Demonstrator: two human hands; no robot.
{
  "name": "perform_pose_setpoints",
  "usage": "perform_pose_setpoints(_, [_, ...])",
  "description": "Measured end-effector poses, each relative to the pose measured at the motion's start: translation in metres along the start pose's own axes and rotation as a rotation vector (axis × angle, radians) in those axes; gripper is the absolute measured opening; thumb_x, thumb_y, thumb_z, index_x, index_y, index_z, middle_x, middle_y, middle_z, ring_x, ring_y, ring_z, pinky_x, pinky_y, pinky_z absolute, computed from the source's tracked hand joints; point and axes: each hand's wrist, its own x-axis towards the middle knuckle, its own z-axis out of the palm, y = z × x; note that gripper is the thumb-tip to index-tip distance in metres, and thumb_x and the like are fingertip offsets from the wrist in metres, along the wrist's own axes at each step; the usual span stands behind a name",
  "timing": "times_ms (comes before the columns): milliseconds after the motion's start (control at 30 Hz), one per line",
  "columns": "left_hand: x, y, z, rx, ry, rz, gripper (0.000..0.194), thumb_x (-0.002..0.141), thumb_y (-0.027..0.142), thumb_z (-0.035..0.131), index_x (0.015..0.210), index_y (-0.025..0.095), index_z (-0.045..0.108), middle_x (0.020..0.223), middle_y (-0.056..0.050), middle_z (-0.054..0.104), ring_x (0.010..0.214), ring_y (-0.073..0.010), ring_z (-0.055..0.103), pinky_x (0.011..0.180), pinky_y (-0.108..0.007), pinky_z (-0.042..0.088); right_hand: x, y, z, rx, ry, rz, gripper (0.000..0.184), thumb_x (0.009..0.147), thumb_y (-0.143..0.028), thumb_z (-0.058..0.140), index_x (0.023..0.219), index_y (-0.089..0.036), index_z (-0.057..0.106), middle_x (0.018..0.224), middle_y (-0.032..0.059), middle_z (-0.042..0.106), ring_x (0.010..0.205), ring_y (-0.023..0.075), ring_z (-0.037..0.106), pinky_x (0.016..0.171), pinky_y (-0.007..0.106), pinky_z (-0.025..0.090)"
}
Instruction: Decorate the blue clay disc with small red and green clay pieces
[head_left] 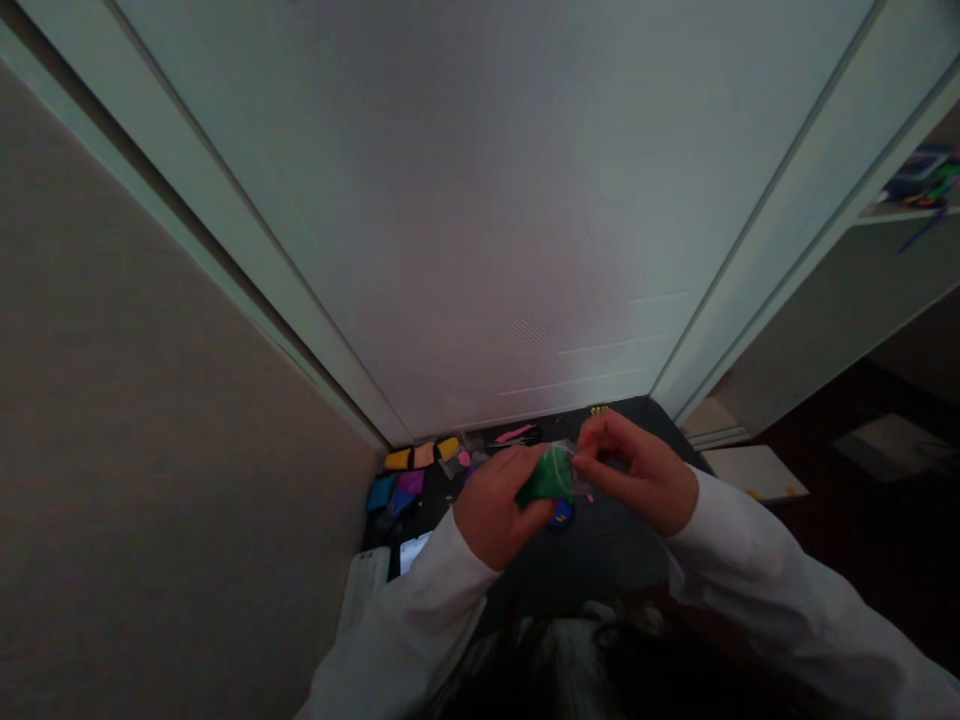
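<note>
The left hand (491,510) grips a green packet (546,478), and the right hand (652,478) pinches its clear edge between them. Under the packet is a blue thing (561,513); coloured packets (412,482) lie beyond the left hand, to its left.

green packet (553,474) partly covered, shelf clutter (924,180) cut off

it looks like a home: 1 dark table (619,550), strewn with coloured packets (411,482), stands against a white panel (487,200). at right, a shelf (889,214) holds odds and ends (926,180).
</note>
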Motion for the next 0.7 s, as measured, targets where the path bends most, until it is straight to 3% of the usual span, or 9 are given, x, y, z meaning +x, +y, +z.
perform_pose_setpoints(167, [-0.004,0.004,0.002,-0.005,0.056,-0.022,0.037,0.067,0.013,0.049,0.104,0.018,0.048,0.097,-0.004,0.057,0.092,-0.0175,0.050,0.083,-0.032,0.039,-0.008,-0.010,-0.003,-0.257,0.071,-0.206,0.011,0.075,-0.022,0.053,0.084,-0.020,0.058,0.083,0.0039,0.060,0.080,0.0133,0.055,0.074,0.027,0.044])
perform_pose_setpoints(333, [-0.007,0.005,0.006,0.066,0.028,0.010,0.033,0.069,0.014,0.048,0.102,0.017,0.048,0.096,-0.005,0.056,0.092,-0.0187,0.048,0.086,-0.035,0.036,-0.008,-0.003,0.006,-0.284,0.072,-0.148,0.018,0.073,-0.027,0.057,0.090,-0.022,0.061,0.091,0.0039,0.063,0.086,0.0150,0.057,0.079,0.029,0.046])
perform_pose_setpoints(533, [-0.011,0.003,0.007,0.101,-0.064,-0.004,0.030,0.069,0.012,0.046,0.099,0.017,0.048,0.094,-0.007,0.054,0.091,-0.0205,0.047,0.081,-0.035,0.038,-0.003,0.003,0.015,-0.184,0.038,-0.157,0.019,0.071,-0.020,0.057,0.090,-0.021,0.061,0.094,0.0050,0.063,0.090,0.0152,0.057,0.081,0.030,0.045])
perform_pose_setpoints(700, [-0.015,0.001,0.004,0.036,-0.078,-0.028,0.028,0.066,0.011,0.046,0.094,0.017,0.048,0.091,-0.006,0.053,0.089,-0.0201,0.046,0.079,-0.033,0.038,-0.001,0.004,0.012,-0.287,-0.078,-0.187,0.021,0.069,-0.022,0.060,0.090,-0.022,0.060,0.095,0.0041,0.062,0.090,0.0152,0.056,0.081,0.030,0.044])
